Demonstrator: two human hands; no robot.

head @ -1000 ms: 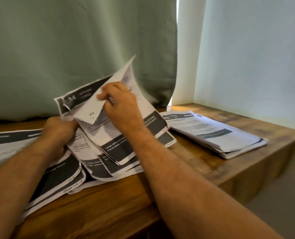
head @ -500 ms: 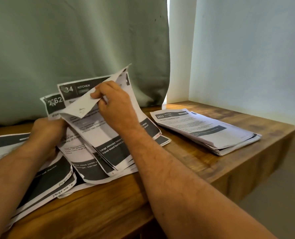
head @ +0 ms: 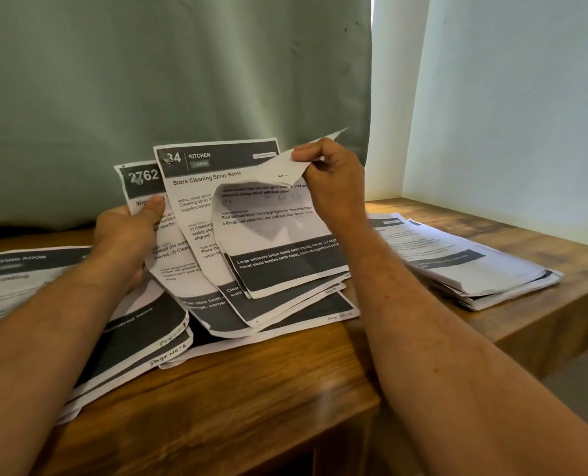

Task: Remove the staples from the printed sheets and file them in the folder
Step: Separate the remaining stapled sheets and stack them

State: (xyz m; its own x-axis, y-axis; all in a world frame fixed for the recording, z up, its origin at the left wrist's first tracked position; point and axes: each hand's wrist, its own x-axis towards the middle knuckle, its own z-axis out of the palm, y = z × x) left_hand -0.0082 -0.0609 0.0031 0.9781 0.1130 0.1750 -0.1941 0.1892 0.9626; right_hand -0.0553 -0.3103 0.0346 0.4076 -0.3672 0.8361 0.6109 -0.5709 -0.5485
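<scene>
Wooden tabletop, grain running front to back, front edge nearest. Two bare forearms reach in from the near side. On the left, flat on the wood, a spread of printed sheets with dark footer bands; handwritten "Page No" marks on the lower corners. A further sheet lies at far left, heading blurred. Centre: a fanned bundle of printed sheets, lower edges resting on the tabletop pile, upper ends lifted and tilted up toward the curtain. Left hand holds the bundle's left side, thumb pressed on the front of the rear sheet headed "2762", the other fingers behind the paper and out of sight. Next sheet forward is headed "34 KITCHEN, Store Cleaning Spray Bottle". Front sheet, the skincare lotion one, has its top folded over and bowed toward the viewer. Right hand pinches that folded top corner between thumb and curled fingers, held up above the bundle; small dark marks show on the turned-over corner, too small to tell if they are staples or holes. Further right, well apart from the bundle, a separate flat stack of sheets near the tabletop's right edge. Behind everything, a grey-green curtain; pale wall to the right.
</scene>
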